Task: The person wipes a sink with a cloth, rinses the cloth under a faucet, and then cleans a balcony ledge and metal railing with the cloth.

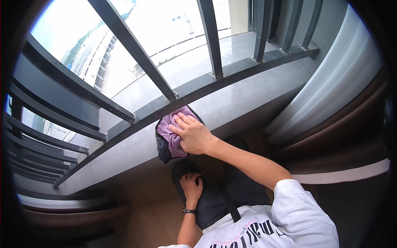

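Observation:
A purple cloth with a dark edge and dark underside (168, 131) lies bunched over the front edge of the pale stone sill (231, 108), just below the railing. My right hand (193, 134) presses on it from above, palm down, with the fingers stretched out and the thumb apart. Part of the cloth hangs over the sill's near edge. Resting on my dark-trousered knee (182, 166), my left hand (191, 187) holds nothing, its fingers bent loosely over the knee. A dark band circles the left wrist.
Dark metal railing bars (213, 41) rise from a rail (244, 74) along the sill, with window glass beyond. A white sheer curtain (331, 78) and a brown curtain (343, 128) hang at the right. More curtain (74, 219) sits lower left, above a brown floor (149, 206).

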